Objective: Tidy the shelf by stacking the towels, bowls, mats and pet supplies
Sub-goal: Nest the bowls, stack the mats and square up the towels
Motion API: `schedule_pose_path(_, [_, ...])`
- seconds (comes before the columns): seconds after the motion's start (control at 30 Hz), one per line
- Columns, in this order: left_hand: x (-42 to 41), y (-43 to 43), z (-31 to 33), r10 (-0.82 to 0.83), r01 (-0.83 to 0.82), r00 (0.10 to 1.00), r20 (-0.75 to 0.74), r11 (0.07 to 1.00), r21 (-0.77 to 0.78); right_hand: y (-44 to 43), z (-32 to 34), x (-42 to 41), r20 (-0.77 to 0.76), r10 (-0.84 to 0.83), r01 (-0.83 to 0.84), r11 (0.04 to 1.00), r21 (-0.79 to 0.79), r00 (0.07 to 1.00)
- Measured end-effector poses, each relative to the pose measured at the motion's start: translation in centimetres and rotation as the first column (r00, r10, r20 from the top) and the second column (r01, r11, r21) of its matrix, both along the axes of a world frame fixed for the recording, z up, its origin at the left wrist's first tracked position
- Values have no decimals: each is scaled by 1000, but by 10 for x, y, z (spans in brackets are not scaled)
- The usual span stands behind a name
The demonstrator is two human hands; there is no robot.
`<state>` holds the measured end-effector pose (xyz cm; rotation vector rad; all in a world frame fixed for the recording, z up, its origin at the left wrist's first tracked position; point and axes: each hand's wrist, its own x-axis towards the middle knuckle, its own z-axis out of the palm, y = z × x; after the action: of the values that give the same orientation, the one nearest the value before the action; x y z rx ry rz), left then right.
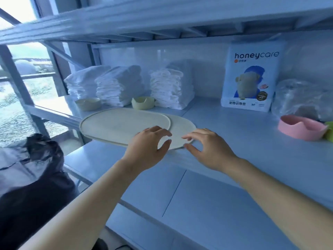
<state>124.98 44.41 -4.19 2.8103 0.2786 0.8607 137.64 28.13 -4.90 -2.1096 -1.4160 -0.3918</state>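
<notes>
Two cream oval mats (124, 124) lie overlapped at the front of the white shelf (243, 141), the upper one shifted left and hanging past the shelf's edge. My left hand (147, 147) hovers over the mats' near rim, fingers loosely curved and holding nothing. My right hand (207, 147) is just right of it, fingers spread, fingertips at the lower mat's right end. Behind stand three stacks of white towels (119, 85), a beige bowl (88, 103), a pale yellow bowl (143, 102) and a pink bowl (301, 128).
A white honeycare pet pad pack (250, 76) stands upright at the back right, beside clear plastic bags (302, 100). A green object (329, 131) peeks in at the right edge. A dark bag (34, 177) lies lower left. Another shelf board runs close overhead.
</notes>
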Motion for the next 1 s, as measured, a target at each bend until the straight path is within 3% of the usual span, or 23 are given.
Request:
schedule_pose_path(0.2, [-80,54,5,166,-167,985,45,986,5,58,3,-41,-35,160,-160,987,6,987])
schedule_pose_path(0.43, [-103,107,-3,272,-271,961,43,962,-24,143,14,-48,-18,296,-297,955,-16,955])
schedule_pose_path(0.83, [-28,238,-3,392,-392,920,0,920,8,277,19,34,-30,363,-364,928,-80,931])
schedule_pose_path(1.0, [-5,288,-6,405,-406,914,-23,913,-50,320,22,59,-35,370,-371,925,-77,928])
